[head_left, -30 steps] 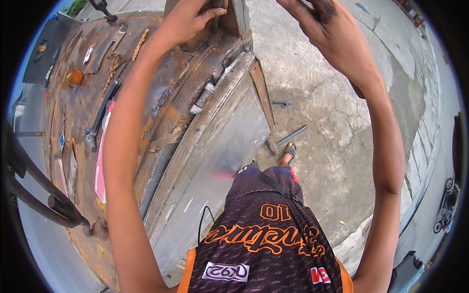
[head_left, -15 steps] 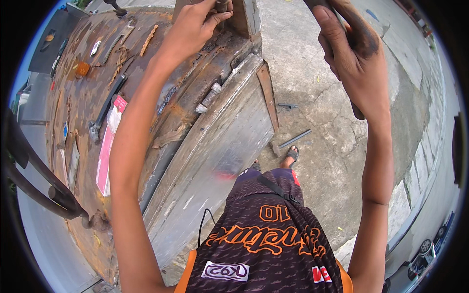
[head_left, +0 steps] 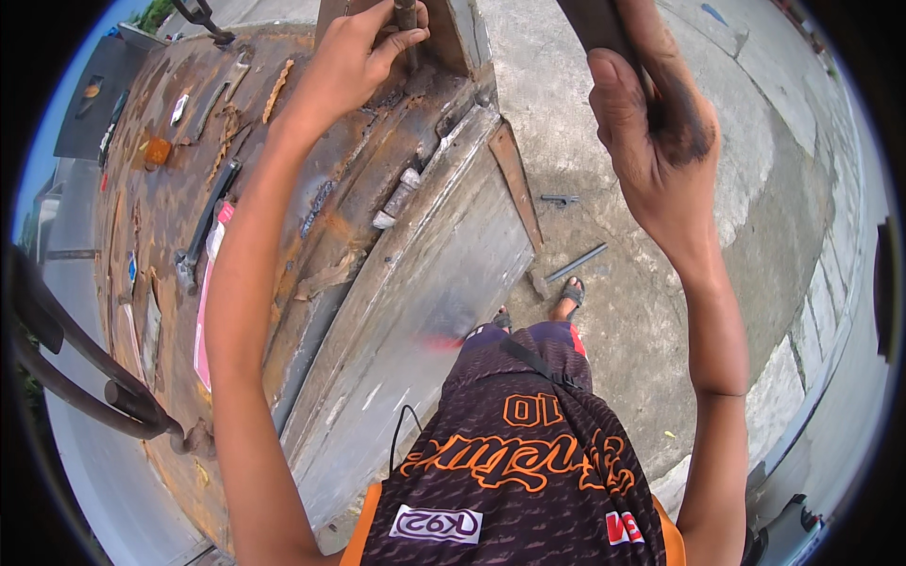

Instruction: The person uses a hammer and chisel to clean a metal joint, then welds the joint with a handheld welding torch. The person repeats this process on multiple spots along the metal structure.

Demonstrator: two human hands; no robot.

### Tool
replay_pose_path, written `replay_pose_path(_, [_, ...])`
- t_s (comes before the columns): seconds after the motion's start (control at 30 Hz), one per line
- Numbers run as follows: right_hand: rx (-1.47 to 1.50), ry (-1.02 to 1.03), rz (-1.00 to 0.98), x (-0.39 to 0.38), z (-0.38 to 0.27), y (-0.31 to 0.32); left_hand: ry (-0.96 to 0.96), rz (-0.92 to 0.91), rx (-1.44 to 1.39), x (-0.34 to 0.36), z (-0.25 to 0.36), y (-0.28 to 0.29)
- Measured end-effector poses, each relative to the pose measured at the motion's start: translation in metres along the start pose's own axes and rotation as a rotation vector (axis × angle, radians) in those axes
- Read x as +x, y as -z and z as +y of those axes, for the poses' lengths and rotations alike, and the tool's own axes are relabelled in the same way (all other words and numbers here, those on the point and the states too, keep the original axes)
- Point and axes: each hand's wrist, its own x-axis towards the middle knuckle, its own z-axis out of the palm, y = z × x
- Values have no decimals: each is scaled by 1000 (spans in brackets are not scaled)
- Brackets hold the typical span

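We observe the left hand (head_left: 359, 61) gripping a metal rod (head_left: 406, 15) between thumb and bent fingers. The rod is cylindrical and grey-brown with a dull, worn surface; a narrower length shows below the thumb. It stands near upright at the corner of the rusted metal deck (head_left: 203, 61), beside a brown upright plate (head_left: 461, 38). We cannot tell whether its lower end touches the deck.

We observe the right hand (head_left: 665, 156) wrapped around a dark bar (head_left: 593, 24), raised above the concrete floor (head_left: 651, 292). The bar is smooth, near black, and runs beyond the upper edge of view, so we cannot identify its far end. Black smudges mark this hand.

On the deck we locate a black-handled hammer (head_left: 209, 217) and a pale cylinder (head_left: 397, 197).
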Motion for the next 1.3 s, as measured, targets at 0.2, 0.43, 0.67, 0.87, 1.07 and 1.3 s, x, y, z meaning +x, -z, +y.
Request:
replay_pose_path(0.2, [-5,-17,-185,9,-10,6,-99,26,1,3,4,-6])
replay_pose_path(0.43, [44,-70,-106,-1,-9,7,-4,25,-1,-8,9,-11])
replay_pose_path(0.67, [-38,-115,134,-14,-25,16,8,141,-77,-8,0,-24])
replay_pose_path(0.87, [26,165,93,-4,-3,8,-129,-50,-91,10,0,-14])
replay_pose_path(1.07, [-71,-178,-158,-3,-6,6,-70,-83,-18,12,0,-8])
replay_pose_path(1.3, [33,-32,-111,7,-3,-1,-74,90,53,8,-7,-12])
